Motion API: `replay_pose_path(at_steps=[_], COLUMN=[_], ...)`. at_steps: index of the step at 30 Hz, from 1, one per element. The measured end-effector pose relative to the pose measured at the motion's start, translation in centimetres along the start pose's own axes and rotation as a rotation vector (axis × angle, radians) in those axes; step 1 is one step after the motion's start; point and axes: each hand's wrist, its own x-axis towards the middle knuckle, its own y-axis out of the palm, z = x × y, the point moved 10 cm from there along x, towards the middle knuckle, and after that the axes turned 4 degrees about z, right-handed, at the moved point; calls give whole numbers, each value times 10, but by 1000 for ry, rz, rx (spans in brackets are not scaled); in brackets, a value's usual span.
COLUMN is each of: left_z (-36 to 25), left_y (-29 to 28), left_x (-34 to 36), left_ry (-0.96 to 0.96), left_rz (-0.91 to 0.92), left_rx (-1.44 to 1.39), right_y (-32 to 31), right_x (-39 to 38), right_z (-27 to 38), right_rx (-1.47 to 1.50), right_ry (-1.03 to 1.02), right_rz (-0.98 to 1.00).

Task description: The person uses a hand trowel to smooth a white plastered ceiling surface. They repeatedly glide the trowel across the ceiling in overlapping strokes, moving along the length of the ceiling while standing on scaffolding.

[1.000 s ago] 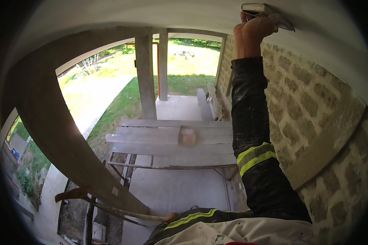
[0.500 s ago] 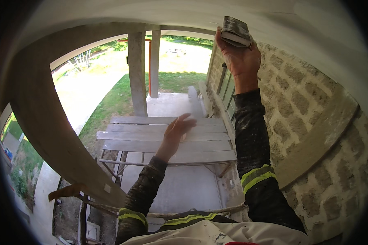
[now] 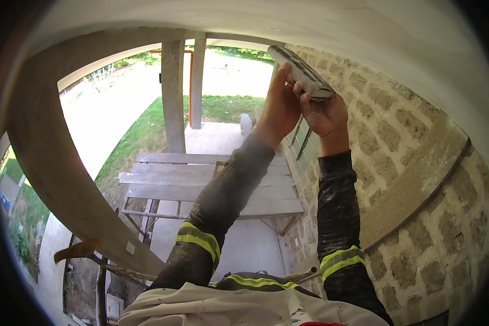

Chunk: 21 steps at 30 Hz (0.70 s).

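While I watch remotely, I have the left hand (image 3: 279,114) and right hand (image 3: 327,117) raised close together below the pale ceiling (image 3: 342,24), both pinching a folded grey sheet (image 3: 303,70). It slants downward to the right, the left hand at its near edge, the right hand at its lower end. Below, a plank bench (image 3: 165,179) stands near the stone wall (image 3: 394,142).

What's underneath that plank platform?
Its thin support frame and pale floor show below the near edge. The planks hide what lies farther under; the left sleeve covers part too.
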Motion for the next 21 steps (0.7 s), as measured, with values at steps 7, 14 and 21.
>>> replay_pose_path(at_steps=[7, 14, 21], left_z=[-27, -30, 5], left_y=[20, 66, 53], left_x=[62, 135, 190], left_ry=[403, 792, 462], left_rz=[-124, -288, -79], left_rx=[394, 358, 105], right_y=[-83, -274, -354], right_x=[-84, -273, -458], right_z=[42, -69, -169], right_rx=[-534, -537, -435], right_ry=[-274, 52, 457], right_rz=[-394, -914, -1236])
